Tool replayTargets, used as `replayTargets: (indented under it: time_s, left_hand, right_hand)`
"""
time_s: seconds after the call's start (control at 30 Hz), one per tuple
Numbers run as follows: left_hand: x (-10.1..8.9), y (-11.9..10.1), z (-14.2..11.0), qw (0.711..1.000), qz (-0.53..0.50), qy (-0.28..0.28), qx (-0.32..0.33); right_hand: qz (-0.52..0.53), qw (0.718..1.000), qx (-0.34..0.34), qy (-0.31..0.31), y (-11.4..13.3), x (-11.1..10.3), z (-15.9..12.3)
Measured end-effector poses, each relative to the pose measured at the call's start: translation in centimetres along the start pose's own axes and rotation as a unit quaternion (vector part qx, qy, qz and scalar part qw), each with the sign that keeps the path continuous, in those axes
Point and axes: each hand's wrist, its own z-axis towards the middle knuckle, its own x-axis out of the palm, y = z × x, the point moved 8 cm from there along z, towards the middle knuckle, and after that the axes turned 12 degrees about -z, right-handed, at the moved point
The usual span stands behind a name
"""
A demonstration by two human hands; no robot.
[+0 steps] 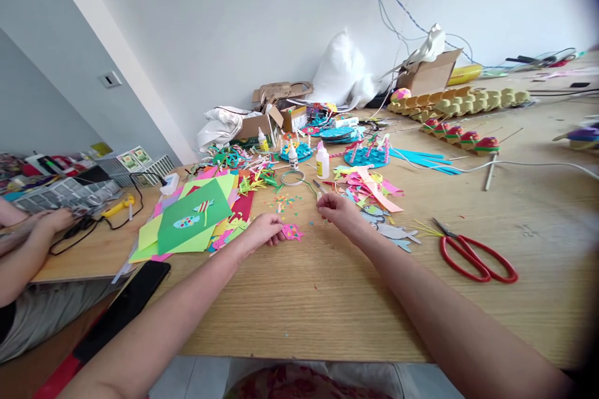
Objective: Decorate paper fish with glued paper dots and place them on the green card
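Note:
My left hand (266, 230) pinches the tail end of a small pink paper fish (293, 232) with coloured bits on it, held just over the wooden table. A little to the right, my right hand (336, 209) has thumb and fingertips pressed together; what they hold, if anything, is too small to make out. Just beyond those fingers lies a thin pointed grey thing (319, 186). Tiny coloured paper scraps (282, 201) are scattered between and beyond my hands. Behind them stand a white glue bottle (322, 161) and a smaller bottle (292, 156), near a ring of tape (292, 178).
Red-handled scissors (477, 257) lie at right, near grey paper fish (395, 232). Coloured paper sheets (194, 215), a green one bearing paper fish, are stacked at left. A phone (135, 290) lies near the left edge. Another person's hand (56, 219) is at far left. Egg cartons (461, 101) stand behind.

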Motion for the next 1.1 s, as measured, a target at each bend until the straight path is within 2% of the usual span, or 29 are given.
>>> replayTargets:
  time_s: [0.23, 0.37, 0.67, 0.87, 1.1]
  left_hand:
    - [-0.1, 0.0, -0.1, 0.999, 0.023, -0.02, 0.012]
    - [-0.1, 0.1, -0.1, 0.999, 0.032, -0.028, 0.005]
    - [-0.1, 0.6, 0.3, 0.999, 0.039, -0.025, -0.004]
    - [-0.3, 0.7, 0.3, 0.998, 0.049, -0.018, 0.029]
    - [-0.2, 1.2, 0.4, 0.996, 0.046, 0.0, 0.073]
  right_hand:
    - [-0.187, 0.981, -0.058, 0.007, 1.7, 0.9, -1.0]
    - [-0.251, 0.963, -0.089, 0.034, 2.5, 2.1, -1.7]
    - [-0.286, 0.952, -0.054, 0.098, 2.1, 3.5, -2.6]
    - [-0.314, 0.939, -0.045, 0.137, 1.9, 4.9, -3.0]
    - [-0.287, 0.942, -0.061, 0.16, 2.1, 4.6, -3.1]
